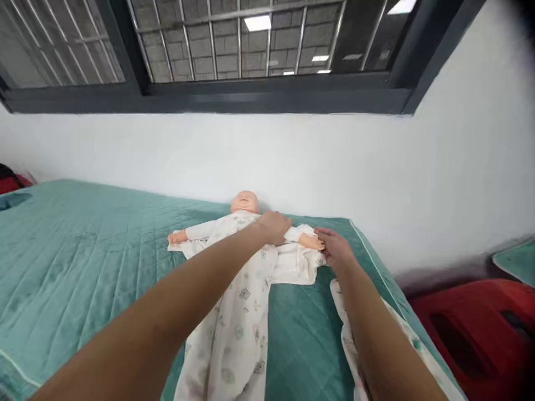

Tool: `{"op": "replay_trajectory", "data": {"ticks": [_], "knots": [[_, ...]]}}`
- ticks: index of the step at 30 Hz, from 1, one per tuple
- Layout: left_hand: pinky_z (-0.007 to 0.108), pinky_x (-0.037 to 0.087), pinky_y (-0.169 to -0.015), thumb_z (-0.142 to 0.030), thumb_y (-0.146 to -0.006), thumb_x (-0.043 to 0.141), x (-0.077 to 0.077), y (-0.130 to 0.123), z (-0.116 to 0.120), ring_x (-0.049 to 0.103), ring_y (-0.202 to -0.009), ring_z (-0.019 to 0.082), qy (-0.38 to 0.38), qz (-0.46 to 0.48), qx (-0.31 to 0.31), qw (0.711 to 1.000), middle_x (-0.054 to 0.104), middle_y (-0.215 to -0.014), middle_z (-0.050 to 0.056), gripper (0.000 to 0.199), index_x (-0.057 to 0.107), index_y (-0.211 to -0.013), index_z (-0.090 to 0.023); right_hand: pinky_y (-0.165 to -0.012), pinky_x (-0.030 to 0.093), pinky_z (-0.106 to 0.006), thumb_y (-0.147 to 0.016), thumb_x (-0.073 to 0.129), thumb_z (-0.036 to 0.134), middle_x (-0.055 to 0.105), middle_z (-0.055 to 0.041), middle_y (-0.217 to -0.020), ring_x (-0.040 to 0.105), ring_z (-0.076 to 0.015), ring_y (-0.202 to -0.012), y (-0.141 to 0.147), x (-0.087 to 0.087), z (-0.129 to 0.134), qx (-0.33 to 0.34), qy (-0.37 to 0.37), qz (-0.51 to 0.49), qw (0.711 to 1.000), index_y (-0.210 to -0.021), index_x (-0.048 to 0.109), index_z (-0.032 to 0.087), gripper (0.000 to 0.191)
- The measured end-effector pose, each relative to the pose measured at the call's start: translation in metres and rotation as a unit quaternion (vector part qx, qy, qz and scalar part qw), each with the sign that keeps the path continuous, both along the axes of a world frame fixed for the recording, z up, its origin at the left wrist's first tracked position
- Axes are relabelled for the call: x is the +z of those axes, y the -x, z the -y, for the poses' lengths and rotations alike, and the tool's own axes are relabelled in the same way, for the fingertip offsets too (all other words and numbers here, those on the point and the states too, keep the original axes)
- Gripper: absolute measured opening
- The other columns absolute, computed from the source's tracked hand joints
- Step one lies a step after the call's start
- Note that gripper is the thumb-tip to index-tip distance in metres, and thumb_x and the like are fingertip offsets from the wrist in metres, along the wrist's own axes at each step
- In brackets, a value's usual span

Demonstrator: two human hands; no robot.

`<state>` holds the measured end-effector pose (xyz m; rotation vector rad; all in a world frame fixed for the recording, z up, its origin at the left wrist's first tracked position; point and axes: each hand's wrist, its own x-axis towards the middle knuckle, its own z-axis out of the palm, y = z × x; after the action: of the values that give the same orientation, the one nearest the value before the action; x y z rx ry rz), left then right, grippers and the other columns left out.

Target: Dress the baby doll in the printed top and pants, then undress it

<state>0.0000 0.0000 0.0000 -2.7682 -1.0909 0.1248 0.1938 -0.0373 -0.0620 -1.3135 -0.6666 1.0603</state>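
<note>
A baby doll (245, 201) lies on its back on the bed, head toward the wall, arms stretched out sideways. White under-sleeves cover its arms, and a white patterned baby romper (246, 289) lies over its body, legs toward me. My left hand (275, 225) is closed on the romper near the doll's shoulder on the right, its fingertips mostly hidden. At the end of that arm, my right hand (337, 249) pinches the edge of the romper's sleeve (296, 267), beside the doll's small hand (312, 241). That sleeve is spread flat beneath the arm.
A green quilted cover (104, 267) spreads over the bed. Another patterned white cloth (346, 340) lies partly under my right forearm. Beyond the bed's right edge stands a red object (480, 328). A white wall (292, 161) and a barred window (267, 94) are behind.
</note>
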Motion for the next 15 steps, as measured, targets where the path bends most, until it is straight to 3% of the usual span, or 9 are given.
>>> {"op": "replay_trajectory", "data": {"ticks": [10,13,15], "knots": [[0.043,0.05,-0.086,-0.032,-0.08,0.064,-0.001,-0.006,0.006,0.063,-0.107,0.032,0.03,0.024,0.039,0.999,0.066,-0.118,0.015,0.042,0.059,-0.118,-0.016,-0.056,0.051,-0.027,-0.063,0.068,0.031,0.068,-0.0025,-0.072,0.064,-0.0172,-0.064,0.008,0.001,0.003,0.044,-0.025,0.072,0.996,-0.077,0.067,0.018,0.019],[0.044,0.051,-0.087,-0.034,-0.084,0.061,0.009,0.006,0.014,0.062,-0.11,0.032,0.036,0.043,0.062,0.997,0.065,-0.122,0.015,0.039,0.061,-0.118,-0.016,-0.065,0.052,-0.032,-0.065,0.066,0.035,0.07,-0.0046,-0.079,0.066,-0.0219,-0.074,0.004,-0.006,-0.001,0.025,-0.023,0.144,0.989,-0.082,0.067,0.019,0.023],[0.045,0.051,-0.088,-0.036,-0.089,0.053,0.016,0.027,0.021,0.06,-0.115,0.032,0.03,0.081,0.089,0.992,0.063,-0.128,0.015,0.039,0.06,-0.121,-0.016,-0.076,0.052,-0.037,-0.066,0.066,0.035,0.071,-0.0065,-0.088,0.066,-0.0258,-0.088,0.002,-0.011,-0.004,0.0,-0.023,0.2,0.98,-0.085,0.067,0.019,0.025]]}}
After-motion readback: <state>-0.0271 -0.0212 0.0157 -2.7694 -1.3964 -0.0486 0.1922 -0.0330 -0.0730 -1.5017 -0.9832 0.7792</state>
